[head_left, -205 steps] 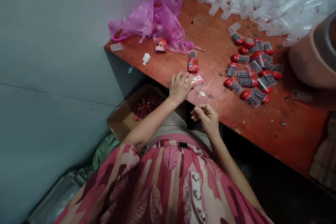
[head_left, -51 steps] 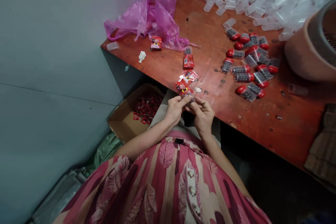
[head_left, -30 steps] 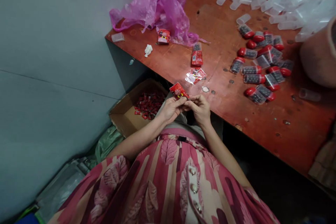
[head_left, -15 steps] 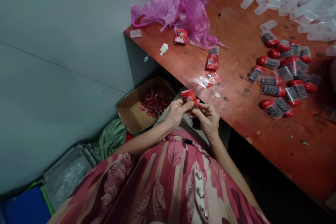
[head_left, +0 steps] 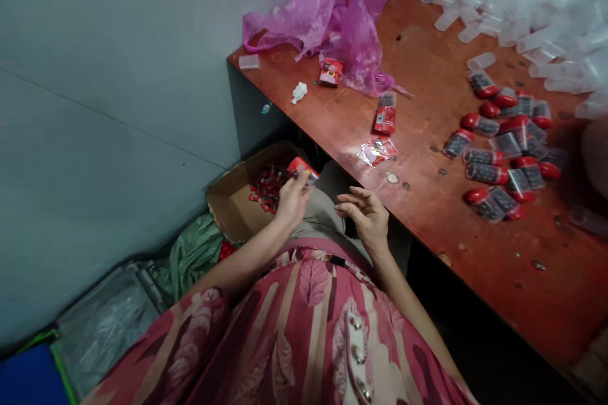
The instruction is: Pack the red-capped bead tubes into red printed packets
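Between the fingers of my left hand [head_left: 292,202] is a small red printed packet [head_left: 302,168], held over the near right side of a cardboard box [head_left: 232,215]. Inside the box lie many small dark red wrapped pieces [head_left: 266,186]. My right hand [head_left: 365,212] is apart from it, above my lap near the table edge, fingers loosely curled and spread with nothing visible in them. On the wooden table [head_left: 427,215] close by lie a shiny red wrapper [head_left: 378,150], a red packet with a clear end [head_left: 385,114] and another red packet [head_left: 331,71].
Several red-capped clear tubes with dark contents [head_left: 487,174] lie on the table's right side, below a heap of clear empty tubes [head_left: 536,19]. A pink plastic bag [head_left: 356,44] lies at the back. Green cloth-like plastic [head_left: 192,253] and a blue item [head_left: 33,376] are lower left.
My left hand has moved left with the red packet, away from my right hand and over the box. My right hand has let go of the packet and its fingers have parted.
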`<move>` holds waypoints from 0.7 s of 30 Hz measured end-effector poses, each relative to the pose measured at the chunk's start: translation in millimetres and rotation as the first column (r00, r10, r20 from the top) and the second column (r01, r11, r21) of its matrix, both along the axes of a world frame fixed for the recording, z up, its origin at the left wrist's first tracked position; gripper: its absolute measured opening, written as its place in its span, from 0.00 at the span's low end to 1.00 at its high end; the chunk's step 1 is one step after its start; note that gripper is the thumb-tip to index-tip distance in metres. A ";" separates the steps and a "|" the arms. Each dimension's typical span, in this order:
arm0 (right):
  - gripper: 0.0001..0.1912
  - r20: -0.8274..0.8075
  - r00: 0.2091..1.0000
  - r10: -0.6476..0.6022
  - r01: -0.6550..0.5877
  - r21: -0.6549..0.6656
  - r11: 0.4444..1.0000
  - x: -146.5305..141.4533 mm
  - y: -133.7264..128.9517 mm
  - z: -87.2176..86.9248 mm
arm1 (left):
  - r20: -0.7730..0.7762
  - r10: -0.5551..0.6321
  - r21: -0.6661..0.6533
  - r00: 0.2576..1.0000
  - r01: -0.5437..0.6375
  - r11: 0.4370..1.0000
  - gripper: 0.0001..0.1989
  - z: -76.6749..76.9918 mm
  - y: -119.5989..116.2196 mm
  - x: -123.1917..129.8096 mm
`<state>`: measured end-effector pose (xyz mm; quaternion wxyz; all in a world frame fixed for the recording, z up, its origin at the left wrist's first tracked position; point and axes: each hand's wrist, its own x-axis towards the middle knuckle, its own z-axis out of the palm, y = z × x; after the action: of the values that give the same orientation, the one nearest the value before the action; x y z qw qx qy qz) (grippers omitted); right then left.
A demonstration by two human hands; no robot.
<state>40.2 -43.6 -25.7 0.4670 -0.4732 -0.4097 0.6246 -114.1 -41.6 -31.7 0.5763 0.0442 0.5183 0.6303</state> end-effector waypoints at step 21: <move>0.11 0.244 0.960 -0.134 0.113 0.098 0.989 50.8 27.6 12.0 | -0.974 0.035 -0.125 -0.222 0.665 0.737 0.13 -11.9 121.6 56.9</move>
<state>91.0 -16.0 -13.7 0.4690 -0.5532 -0.4604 0.5119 -57.3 80.0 -43.6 0.1143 0.7662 0.5582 0.2971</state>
